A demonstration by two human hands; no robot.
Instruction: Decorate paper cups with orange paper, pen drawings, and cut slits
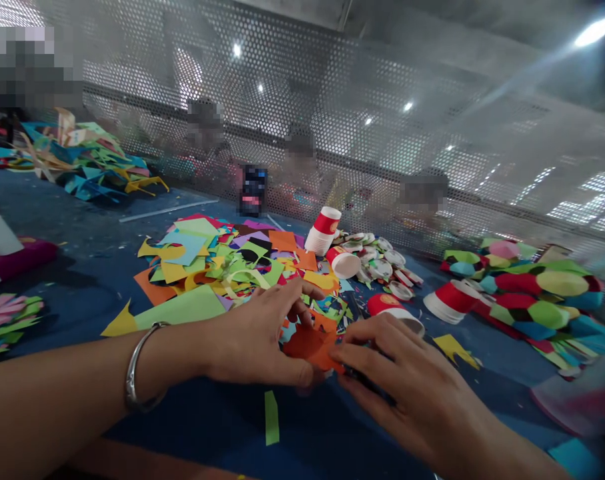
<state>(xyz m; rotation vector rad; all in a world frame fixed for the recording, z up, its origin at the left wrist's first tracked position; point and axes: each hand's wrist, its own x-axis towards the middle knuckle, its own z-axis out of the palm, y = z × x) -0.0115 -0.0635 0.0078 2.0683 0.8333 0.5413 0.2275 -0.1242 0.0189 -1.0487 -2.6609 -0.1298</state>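
A piece of orange paper is held between my two hands, low over the table. My left hand curves around its left side, thumb at the near edge and fingers bent above it. At the right edge of the paper, my right hand pinches it between thumb and fingers. Something dark shows under the right fingers, too hidden to name. Just beyond the hands lies a heap of coloured paper scraps. A red and white paper cup lies on its side behind my right hand.
Stacked paper cups stand beyond the heap, beside a pile of white-rimmed discs. More cups and colourful paper-covered pieces lie right. Another scrap pile is far left. A perforated metal screen rises behind the table.
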